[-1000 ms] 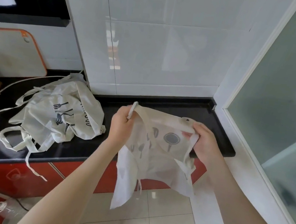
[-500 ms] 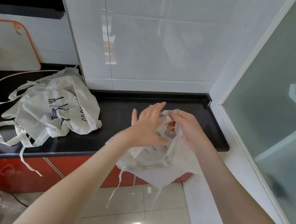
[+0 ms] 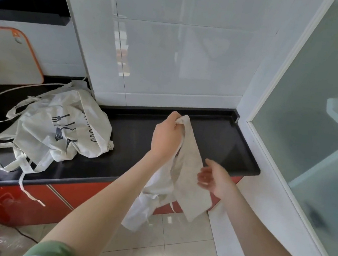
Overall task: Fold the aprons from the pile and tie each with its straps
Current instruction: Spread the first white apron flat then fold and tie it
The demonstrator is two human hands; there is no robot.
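My left hand (image 3: 168, 135) is raised above the black counter (image 3: 134, 144) and grips the top edge of a cream apron (image 3: 187, 175). The apron hangs folded lengthwise from that hand, and its lower end and thin straps dangle past the counter's front edge toward the floor. My right hand (image 3: 214, 178) is lower and to the right, palm open, fingers relaxed, beside the hanging cloth. I cannot tell whether it touches the fabric. A pile of cream aprons (image 3: 57, 130) with black cutlery prints lies crumpled on the counter's left part, straps trailing over the edge.
White tiled wall (image 3: 174, 62) stands behind the counter, and a frosted glass door (image 3: 326, 108) closes the right side. A white cutting board with an orange rim (image 3: 4, 55) leans at the far left. Red cabinet fronts (image 3: 19, 199) sit below; tiled floor underneath.
My left hand took hold of the apron's top and lifted it, so the cloth now hangs long. My right hand let go, dropped lower and opened.
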